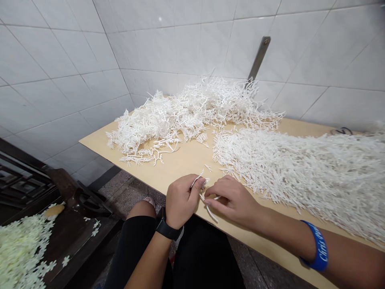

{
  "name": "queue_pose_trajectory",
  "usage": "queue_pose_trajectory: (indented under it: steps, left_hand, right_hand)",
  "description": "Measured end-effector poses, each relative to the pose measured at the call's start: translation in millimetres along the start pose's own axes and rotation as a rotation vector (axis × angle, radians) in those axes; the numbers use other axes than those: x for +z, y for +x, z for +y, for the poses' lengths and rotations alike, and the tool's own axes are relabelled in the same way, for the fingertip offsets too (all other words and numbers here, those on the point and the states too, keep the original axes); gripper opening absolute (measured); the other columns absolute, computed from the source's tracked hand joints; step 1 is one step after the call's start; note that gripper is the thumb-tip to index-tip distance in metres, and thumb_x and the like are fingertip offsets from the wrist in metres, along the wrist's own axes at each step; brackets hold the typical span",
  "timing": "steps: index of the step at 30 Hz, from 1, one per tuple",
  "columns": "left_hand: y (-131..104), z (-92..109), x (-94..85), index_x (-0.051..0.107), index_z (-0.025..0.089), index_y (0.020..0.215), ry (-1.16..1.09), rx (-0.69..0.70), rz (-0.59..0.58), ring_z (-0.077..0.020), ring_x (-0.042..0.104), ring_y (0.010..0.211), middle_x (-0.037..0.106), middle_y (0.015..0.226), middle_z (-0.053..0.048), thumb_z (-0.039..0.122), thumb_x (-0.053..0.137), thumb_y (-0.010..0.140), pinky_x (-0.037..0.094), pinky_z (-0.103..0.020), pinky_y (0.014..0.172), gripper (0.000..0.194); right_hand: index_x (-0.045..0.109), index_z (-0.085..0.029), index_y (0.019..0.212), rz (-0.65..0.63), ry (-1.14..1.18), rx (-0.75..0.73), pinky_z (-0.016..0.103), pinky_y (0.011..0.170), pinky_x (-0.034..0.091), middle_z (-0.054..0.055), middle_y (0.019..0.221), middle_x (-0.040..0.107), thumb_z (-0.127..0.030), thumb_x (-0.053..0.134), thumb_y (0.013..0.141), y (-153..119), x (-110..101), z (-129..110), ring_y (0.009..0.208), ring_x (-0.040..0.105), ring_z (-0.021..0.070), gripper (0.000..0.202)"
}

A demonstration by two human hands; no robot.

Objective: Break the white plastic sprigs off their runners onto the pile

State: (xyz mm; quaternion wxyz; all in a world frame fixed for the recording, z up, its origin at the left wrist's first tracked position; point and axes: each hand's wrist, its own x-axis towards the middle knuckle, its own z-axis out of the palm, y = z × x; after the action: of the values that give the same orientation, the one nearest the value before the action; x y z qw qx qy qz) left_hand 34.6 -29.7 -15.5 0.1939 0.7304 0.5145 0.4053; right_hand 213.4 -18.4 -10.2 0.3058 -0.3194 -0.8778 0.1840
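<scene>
My left hand (182, 198) is closed, thumb on top, around thin white plastic branch pieces whose tips stick out past the thumb. Close beside it, my right hand (230, 198) pinches a white branch stem (212, 213) between thumb and forefinger; its lower end hangs over the table's front edge. Both hands are just above the edge of the wooden table (186, 162). Behind them lies a tangled heap of branching white pieces (186, 110). To the right spreads a large pile of short white sprigs (294, 168). The fingers partly hide what each hand holds.
A metal bracket (259, 60) stands against the tiled wall (204, 44) behind the heap. Small loose sprigs (208, 167) lie between the piles. At lower left, a dark wooden seat (78, 241) carries pale flower-shaped pieces (21, 251). My knees are under the table's front edge.
</scene>
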Motion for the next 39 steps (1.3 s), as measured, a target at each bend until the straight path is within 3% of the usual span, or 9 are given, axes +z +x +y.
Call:
queue_pose_trajectory:
  steps: [6,11,18,29,34,39]
  left_hand:
    - [-0.7,-1.9,0.4,0.062,0.018,0.078,-0.061,-0.029,0.083,-0.0134,0.056,0.065,0.062,0.068,0.000,0.032,0.043,0.099,0.039,-0.024,0.064,0.032]
    - [-0.9,-2.5,0.2,0.065,0.018,0.082,-0.082,-0.048,0.076,-0.0143,0.058,0.067,0.065,0.071,-0.002,0.035,0.045,0.099,0.042,-0.024,0.064,0.032]
    - [-0.6,-1.9,-2.0,0.066,0.018,0.081,-0.156,-0.049,0.066,-0.0135,0.059,0.067,0.066,0.071,0.000,0.035,0.046,0.098,0.042,-0.024,0.065,0.031]
    - [-2.0,-3.1,-0.9,0.064,0.018,0.082,-0.332,-0.150,0.243,-0.0112,0.057,0.066,0.063,0.070,0.002,0.036,0.045,0.100,0.043,-0.021,0.065,0.031]
    - [-1.0,-3.7,0.4,0.067,0.018,0.085,-0.352,-0.161,0.259,-0.0119,0.057,0.068,0.066,0.077,0.000,0.036,0.045,0.099,0.043,-0.023,0.068,0.032]
    - [-1.2,-6.9,2.3,0.071,0.019,0.095,-0.344,-0.155,0.283,-0.0125,0.058,0.070,0.069,0.085,-0.002,0.036,0.048,0.098,0.045,-0.024,0.068,0.029]
  right_hand:
    - [0.067,-0.019,0.086,0.092,-0.089,0.010,0.034,0.074,0.035,0.001,0.071,0.058,-0.023,0.051,0.098,0.2,-0.6,0.8,0.070,0.053,0.0166,0.020]
    - [0.065,-0.019,0.088,0.206,-0.137,0.001,0.038,0.078,0.036,0.003,0.078,0.059,-0.019,0.046,0.099,0.2,-2.3,0.5,0.076,0.055,0.0184,0.021]
    - [0.063,-0.023,0.106,0.149,-0.078,0.042,0.039,0.079,0.040,0.005,0.090,0.062,-0.018,0.049,0.096,0.7,-1.4,-0.5,0.085,0.057,0.0215,0.017]
    - [0.057,-0.027,0.118,0.345,-0.164,-0.006,0.050,0.097,0.039,0.009,0.123,0.054,-0.007,0.047,0.092,1.5,-5.2,-2.0,0.116,0.050,0.0286,0.035]
    - [0.058,-0.027,0.117,0.417,-0.194,-0.007,0.050,0.097,0.039,0.009,0.121,0.052,0.001,0.044,0.086,0.1,-7.8,-5.8,0.114,0.050,0.0282,0.044]
    - [0.060,-0.025,0.111,0.435,-0.189,-0.021,0.048,0.092,0.042,0.009,0.116,0.052,0.000,0.046,0.086,-0.3,-6.5,-5.4,0.109,0.051,0.0271,0.037]
